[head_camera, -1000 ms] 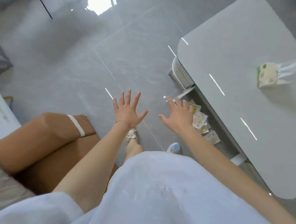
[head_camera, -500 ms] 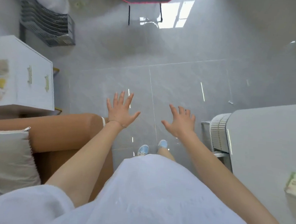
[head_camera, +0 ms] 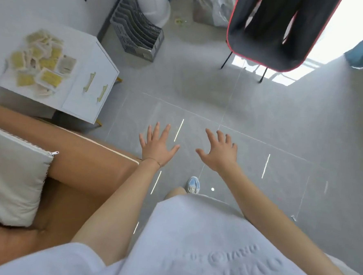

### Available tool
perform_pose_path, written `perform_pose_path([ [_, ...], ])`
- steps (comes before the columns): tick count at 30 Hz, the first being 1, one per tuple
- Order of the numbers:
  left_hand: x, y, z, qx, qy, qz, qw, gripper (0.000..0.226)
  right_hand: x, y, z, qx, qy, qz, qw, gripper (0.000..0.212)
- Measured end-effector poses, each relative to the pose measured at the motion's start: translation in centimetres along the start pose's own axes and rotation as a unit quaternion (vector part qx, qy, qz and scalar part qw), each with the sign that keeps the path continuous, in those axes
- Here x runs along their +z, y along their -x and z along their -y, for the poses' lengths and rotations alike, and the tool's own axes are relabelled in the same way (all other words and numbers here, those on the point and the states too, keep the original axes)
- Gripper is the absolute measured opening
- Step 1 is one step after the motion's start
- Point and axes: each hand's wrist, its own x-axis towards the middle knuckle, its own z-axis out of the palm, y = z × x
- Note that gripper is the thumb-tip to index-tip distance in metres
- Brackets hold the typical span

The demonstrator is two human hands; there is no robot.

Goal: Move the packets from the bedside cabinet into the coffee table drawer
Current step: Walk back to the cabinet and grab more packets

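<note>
Several yellow and beige packets (head_camera: 41,65) lie in a loose pile on top of the white bedside cabinet (head_camera: 90,53) at the upper left. The cabinet front has two gold drawer handles. My left hand (head_camera: 156,145) and my right hand (head_camera: 220,153) hover over the grey floor in the middle, palms down, fingers spread, holding nothing. Both are well to the right of and below the cabinet. The coffee table and its drawer are out of view.
A tan sofa arm (head_camera: 75,158) with a grey cushion (head_camera: 10,178) fills the left. A grey file rack (head_camera: 136,28) stands behind the cabinet. A dark chair with red trim (head_camera: 274,30) is at the upper right. Grey tiled floor (head_camera: 262,121) lies between them.
The view has swung left, away from the coffee table and its open drawer, to the bedside cabinet and its packets. Both hands stay empty and spread in front of me.
</note>
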Motion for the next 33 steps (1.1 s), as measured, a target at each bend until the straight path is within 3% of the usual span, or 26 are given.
perform_pose_path([
  [8, -5.6, -7.8, 4.1, -0.088, 0.056, -0.026, 0.994, 0.077, -6.2, -10.3, 7.0, -0.092, 0.066, 0.008, 0.994, 0.076],
  [18, -13.9, -17.3, 16.0, -0.169, 0.077, -0.018, 0.982, 0.076, -10.9, -21.7, 22.0, -0.144, 0.111, 0.036, 0.983, 0.075],
  [33, -21.4, -24.8, 30.1, -0.297, 0.145, -0.048, 0.943, 0.075, -15.2, -35.7, 42.3, -0.268, 0.229, 0.059, 0.934, 0.079],
])
